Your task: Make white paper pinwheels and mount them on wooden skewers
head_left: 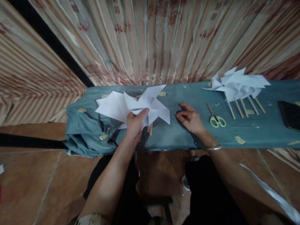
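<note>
My left hand [136, 123] pinches a white paper pinwheel [154, 105] near its centre, thumb on top of the folds. More white paper [112, 109] lies under and to the left of it. The ends of several wooden sticks [150, 129] show below the pinwheel. To the right, over the cloth, my right hand [191, 119] has its thumb and index finger closed together. A tiny shiny point shows at their tips, too small to name. Just right of that hand lie scissors [217, 120] with yellow-green handles.
A blue-grey patterned cloth [170, 138] covers the narrow table. At the right, several finished paper pinwheels on sticks [240, 84] lie overlapped. A dark phone [292, 115] rests at the far right. Striped curtains [147, 40] hang right behind the table.
</note>
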Tool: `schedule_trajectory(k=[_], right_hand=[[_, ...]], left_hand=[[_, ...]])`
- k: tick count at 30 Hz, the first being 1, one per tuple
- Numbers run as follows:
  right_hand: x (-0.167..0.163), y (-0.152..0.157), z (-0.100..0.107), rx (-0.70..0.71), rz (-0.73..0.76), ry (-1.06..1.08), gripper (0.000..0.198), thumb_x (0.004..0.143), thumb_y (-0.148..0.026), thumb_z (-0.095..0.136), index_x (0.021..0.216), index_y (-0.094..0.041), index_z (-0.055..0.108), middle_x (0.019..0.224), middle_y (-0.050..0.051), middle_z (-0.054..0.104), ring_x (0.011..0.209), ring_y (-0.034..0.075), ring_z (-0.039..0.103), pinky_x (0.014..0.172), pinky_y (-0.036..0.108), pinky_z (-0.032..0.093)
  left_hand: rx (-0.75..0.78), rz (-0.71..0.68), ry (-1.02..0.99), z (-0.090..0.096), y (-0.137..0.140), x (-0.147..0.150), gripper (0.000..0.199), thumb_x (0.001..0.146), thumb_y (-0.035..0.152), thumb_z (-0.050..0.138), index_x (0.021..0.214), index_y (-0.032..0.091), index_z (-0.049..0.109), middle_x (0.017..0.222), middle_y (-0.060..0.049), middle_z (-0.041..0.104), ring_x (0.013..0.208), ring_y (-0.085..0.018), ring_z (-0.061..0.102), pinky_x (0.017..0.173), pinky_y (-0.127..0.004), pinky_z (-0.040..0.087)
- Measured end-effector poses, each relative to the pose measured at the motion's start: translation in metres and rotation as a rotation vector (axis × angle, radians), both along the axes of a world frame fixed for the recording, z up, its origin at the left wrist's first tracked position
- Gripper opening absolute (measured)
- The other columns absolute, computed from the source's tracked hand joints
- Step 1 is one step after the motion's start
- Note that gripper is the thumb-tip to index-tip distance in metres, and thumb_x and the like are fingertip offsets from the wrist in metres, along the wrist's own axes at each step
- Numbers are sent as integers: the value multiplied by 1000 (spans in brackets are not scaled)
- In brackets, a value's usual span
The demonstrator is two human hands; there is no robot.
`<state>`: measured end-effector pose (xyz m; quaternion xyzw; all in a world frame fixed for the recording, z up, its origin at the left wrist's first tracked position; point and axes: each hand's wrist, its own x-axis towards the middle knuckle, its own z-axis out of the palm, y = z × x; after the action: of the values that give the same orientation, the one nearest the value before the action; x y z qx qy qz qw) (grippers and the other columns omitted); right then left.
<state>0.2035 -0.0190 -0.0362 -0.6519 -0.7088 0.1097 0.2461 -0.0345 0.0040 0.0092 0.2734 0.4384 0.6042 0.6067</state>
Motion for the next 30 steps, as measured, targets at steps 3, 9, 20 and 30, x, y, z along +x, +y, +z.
schedule_trajectory(k=[3,9,20,30], right_hand=[[-10,9,2,16,22,-19,23,87,-26,53,85,-19,74,140,13,54,135,26,46,110,43,38],[-33,35,8,22,103,-29,23,88,-24,53,84,-20,75,139,12,56,136,26,45,110,44,38],[-97,84,25,63,256,-106,20,86,-20,54,84,-16,73,141,15,53,135,26,44,113,41,35],[-99,94,21,105,212,-32,21,86,-22,54,86,-14,74,136,16,57,132,26,48,111,38,38]], left_hand=[[52,92,-10,5,12,-6,38,46,27,88,76,12,71,74,-5,75,75,-21,71,78,-33,57],[113,228,-12,18,27,-25,33,51,25,86,79,14,72,86,-9,77,92,-25,71,85,-35,58],[118,266,-43,23,28,-48,31,56,22,83,83,14,71,91,-7,77,103,-26,69,92,-36,56],[124,318,-56,26,27,-63,33,57,23,84,85,15,71,98,-8,76,107,-26,68,95,-37,55]])
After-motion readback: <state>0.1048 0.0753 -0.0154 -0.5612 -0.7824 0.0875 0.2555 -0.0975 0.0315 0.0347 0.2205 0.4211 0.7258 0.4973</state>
